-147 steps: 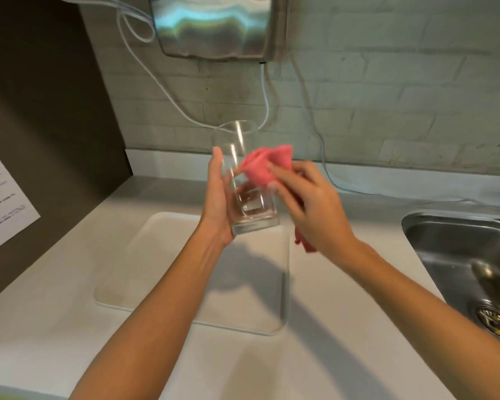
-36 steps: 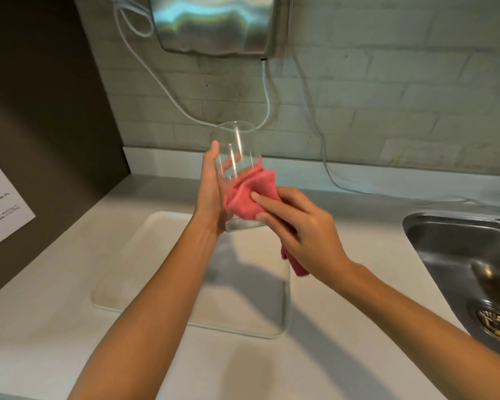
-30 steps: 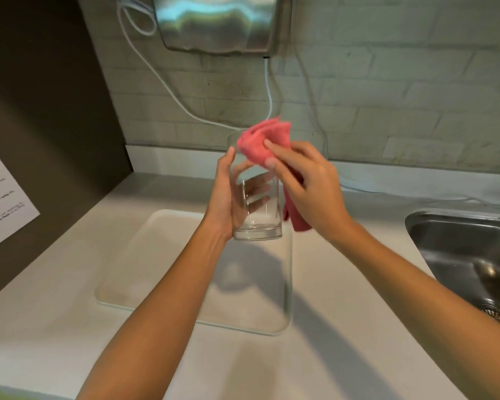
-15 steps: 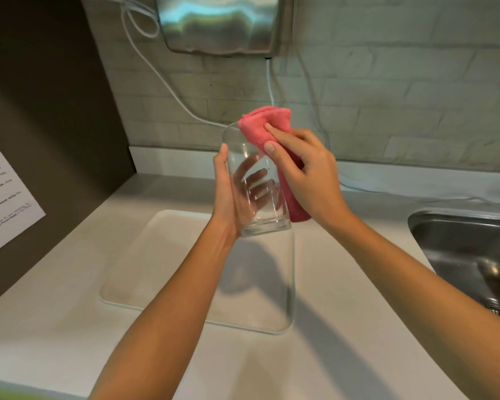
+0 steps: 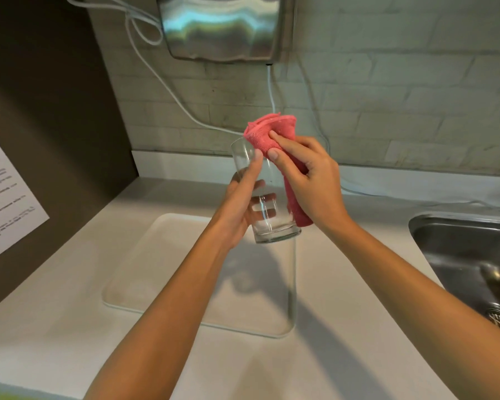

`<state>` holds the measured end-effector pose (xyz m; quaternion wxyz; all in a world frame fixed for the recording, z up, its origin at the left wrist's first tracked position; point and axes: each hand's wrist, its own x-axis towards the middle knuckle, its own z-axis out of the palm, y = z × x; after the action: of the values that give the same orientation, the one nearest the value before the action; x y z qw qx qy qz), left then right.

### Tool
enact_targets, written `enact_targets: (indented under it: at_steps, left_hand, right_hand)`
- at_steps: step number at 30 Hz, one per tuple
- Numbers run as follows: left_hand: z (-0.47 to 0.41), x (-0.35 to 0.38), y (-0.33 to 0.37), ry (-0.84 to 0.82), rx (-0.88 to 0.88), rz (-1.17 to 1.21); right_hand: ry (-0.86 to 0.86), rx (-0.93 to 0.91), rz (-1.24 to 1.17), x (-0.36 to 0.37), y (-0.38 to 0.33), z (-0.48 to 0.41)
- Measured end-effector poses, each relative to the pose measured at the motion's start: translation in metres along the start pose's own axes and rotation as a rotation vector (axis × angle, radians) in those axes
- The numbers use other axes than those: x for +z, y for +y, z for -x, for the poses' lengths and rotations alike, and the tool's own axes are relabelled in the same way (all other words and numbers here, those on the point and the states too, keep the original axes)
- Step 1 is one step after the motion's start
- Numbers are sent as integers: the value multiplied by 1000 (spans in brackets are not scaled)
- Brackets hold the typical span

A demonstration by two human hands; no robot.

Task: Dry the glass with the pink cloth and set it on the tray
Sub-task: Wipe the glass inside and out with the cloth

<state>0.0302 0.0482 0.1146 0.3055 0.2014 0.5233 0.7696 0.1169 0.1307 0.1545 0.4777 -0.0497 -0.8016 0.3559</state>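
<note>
Since half a second ago, both hands have lowered slightly and the left thumb has slid up the wall of the clear, straight-sided drinking glass (image 5: 267, 203), held upright above the pale rectangular tray (image 5: 162, 272) on the white worktop (image 5: 344, 327). Left hand (image 5: 240, 206) has its grip wrapped round the glass, while the right hand (image 5: 309, 180) pinches the pink terry cloth (image 5: 267, 131) against the rim. Farther left, print on the white paper sheet (image 5: 6, 203) is too blurred to read.

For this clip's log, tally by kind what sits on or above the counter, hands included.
Hands: 2, left hand and right hand
Glass: 1, in the left hand's grip
Pink cloth: 1, in the right hand's grip
Tray: 1
Sink: 1
Wall-mounted steel unit: 1
Printed sheet: 1
Total: 8
</note>
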Motion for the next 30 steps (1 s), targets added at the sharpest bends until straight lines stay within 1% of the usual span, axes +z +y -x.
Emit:
enact_targets:
  at_steps: [2,5,7,9,11,13,15,17,18,20,22,24,25,27,28,30]
  left_hand:
    - [2,0,-2,11,15,34]
    - [-2,-5,2,1,28,198]
    - [-8,-14,7,-24,34,224]
    - [-10,-20,9,-5,-17,234]
    - [-9,-20,6,-27,-34,283]
    - [-5,-14,2,-98,-23,339]
    - [-2,-8,-1,-108,-47,385]
    - [-4,-6,-1,-113,-40,409]
    - [-6,-9,-1,-141,-19,418]
    - [-10,-19,-2,-197,23,432]
    - [-10,-27,-4,-207,-23,394]
    - [-9,-27,-6,-250,-74,403]
    - [-9,-25,-6,-243,-64,411]
    - [-10,-16,-8,-188,-51,389]
    - [-10,-13,-8,-164,-55,377]
    - [-13,-10,-10,-126,-55,364]
  right_hand:
    - [-31,-5,15,-2,1,1]
    - [-123,-43,53,-4,2,15]
    - [-182,-119,82,-6,5,32]
    - [-250,-228,139,-9,6,43]
    - [-294,-247,155,-13,7,38]
    - [-248,-159,146,-13,4,20]
    - [-165,-81,159,-10,0,0]
    - [-143,-73,155,-4,-4,-5]
    - [-163,-94,148,-3,-5,0]
    - [-246,-196,159,-5,-3,22]
    - [-348,-312,180,-11,1,40]
    - [-389,-327,195,-14,5,37]
    - [-369,-292,196,-13,5,29]
    - [-271,-195,183,-9,2,8]
    - [-222,-164,174,-7,0,0]
    - [-182,-129,161,-3,-2,-11]
